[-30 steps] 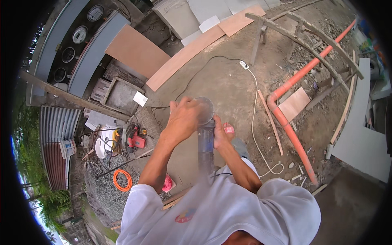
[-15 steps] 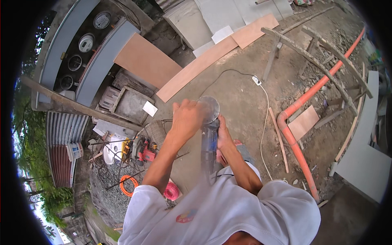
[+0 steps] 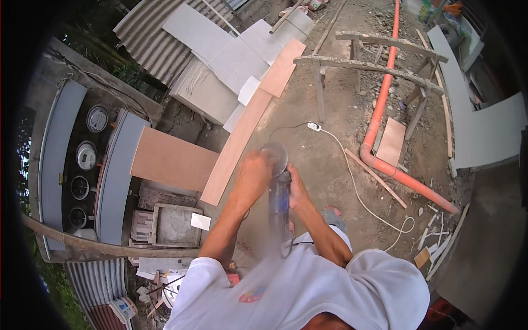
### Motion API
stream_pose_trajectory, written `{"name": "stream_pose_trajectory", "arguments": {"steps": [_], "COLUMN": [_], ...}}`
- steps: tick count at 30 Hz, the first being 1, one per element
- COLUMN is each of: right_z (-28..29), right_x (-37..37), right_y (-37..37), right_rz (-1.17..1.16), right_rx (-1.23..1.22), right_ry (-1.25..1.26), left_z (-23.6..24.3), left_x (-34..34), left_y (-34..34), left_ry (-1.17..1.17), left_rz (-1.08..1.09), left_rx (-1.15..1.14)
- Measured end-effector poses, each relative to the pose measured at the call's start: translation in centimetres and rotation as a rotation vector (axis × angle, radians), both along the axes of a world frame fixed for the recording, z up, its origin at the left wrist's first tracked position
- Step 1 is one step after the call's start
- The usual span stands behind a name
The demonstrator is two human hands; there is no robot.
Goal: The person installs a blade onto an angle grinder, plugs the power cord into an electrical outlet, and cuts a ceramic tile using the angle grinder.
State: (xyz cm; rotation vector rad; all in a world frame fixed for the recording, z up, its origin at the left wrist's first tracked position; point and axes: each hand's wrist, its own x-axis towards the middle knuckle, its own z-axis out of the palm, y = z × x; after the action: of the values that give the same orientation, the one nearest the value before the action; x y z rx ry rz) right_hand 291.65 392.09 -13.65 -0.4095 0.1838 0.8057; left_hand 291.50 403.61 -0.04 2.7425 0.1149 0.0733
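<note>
An angle grinder [image 3: 279, 199] with a blue and dark body stands upright in front of my chest, its round disc [image 3: 281, 156] at the far end. My right hand [image 3: 297, 191] is closed on the grinder's right side just below the disc. Against the disc's left side, my left hand [image 3: 253, 176] has its fingers curled; its fingertips are blurred and partly hidden, so what they hold does not show. A dark cord runs from the grinder's near end by my white shirt.
Long plywood strips [image 3: 242, 144] and a wider plywood board [image 3: 173, 159] lie ahead and left. A white extension cord [image 3: 356, 184] crosses the ground. To the right are an orange pipe [image 3: 379, 110] and wooden trestles [image 3: 374, 67]. Electric meters [image 3: 86, 155] stand at left.
My view has turned left, so the surroundings have shifted in the picture. Both hands stay at the grinder, which sits slightly lower in view.
</note>
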Motion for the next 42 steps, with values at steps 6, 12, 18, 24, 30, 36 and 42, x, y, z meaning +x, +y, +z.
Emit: {"name": "stream_pose_trajectory", "arguments": {"steps": [6, 12, 18, 24, 30, 36, 42], "right_z": [0.7, 0.3, 0.4, 1.6, 1.9, -0.2, -1.2], "right_x": [-4.5, -8.1, -10.5, -11.3, -12.1, -12.4, -10.7], "right_y": [3.3, 4.3, 4.1, 3.6, 3.7, 3.8, 6.1], "right_rz": [-0.223, -0.393, -0.505, -0.582, -0.658, -0.528, -0.806], "right_rx": [-0.014, -0.225, -0.077, -0.075, -0.269, -0.185, -0.635], "right_ry": [-0.03, -0.168, -0.115, -0.12, -0.206, -0.1, -0.444], "left_z": [-1.2, -0.9, -0.2, 1.8, 2.9, 3.0, -1.3], "left_x": [-0.6, -1.8, -3.0, -3.2, -3.7, -4.1, -6.4], "left_y": [6.1, 6.9, 6.3, 6.1, 4.0, 5.5, 3.2], "left_ry": [-0.073, -0.021, -0.123, -0.107, 0.224, 0.214, -0.141], "left_rz": [-0.435, -0.646, -0.866, -0.856, -0.716, -0.821, -0.438], "left_rx": [-0.146, -0.262, -0.189, -0.219, -0.29, -0.271, -0.373]}}
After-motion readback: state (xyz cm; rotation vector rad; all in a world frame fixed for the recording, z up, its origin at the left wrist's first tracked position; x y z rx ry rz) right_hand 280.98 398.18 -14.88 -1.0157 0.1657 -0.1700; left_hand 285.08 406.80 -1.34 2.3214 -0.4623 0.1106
